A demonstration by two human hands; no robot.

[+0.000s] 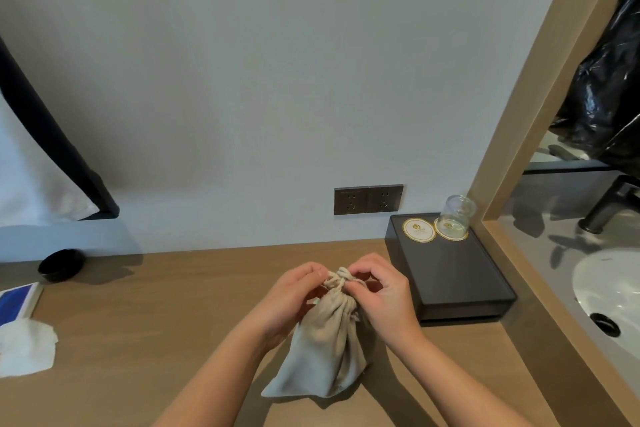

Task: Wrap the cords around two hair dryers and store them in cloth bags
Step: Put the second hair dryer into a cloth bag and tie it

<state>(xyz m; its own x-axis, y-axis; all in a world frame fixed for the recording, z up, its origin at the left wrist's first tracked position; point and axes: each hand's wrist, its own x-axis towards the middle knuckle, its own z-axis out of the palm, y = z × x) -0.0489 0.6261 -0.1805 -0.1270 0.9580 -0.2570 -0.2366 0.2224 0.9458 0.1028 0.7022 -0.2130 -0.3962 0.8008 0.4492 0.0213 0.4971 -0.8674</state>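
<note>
The cloth bag [325,347] stands on the wooden counter [156,305] right in front of the person, its base spread flat so the bulk inside props it up. Its neck points to twelve o'clock, gathered tight. The full, lumpy body suggests a hair dryer is already in there, though none shows.

Both hands meet at that neck. The left hand [294,298] comes in from eight o'clock with its fingers curled, pinching the drawstring [341,279]. The right hand [381,291] comes from four o'clock and pinches the other side of the same bunched cord. Holding it from opposite sides lets them pull against each other, so I'd say the mouth is being cinched or knotted.

At two o'clock from the bag sits a black tray [453,274], well apart, with an upturned glass [455,217] at its far end. A black bowl [61,264] lies at ten o'clock and a crumpled tissue [26,347] at nine. I can see no second bag or dryer.
</note>
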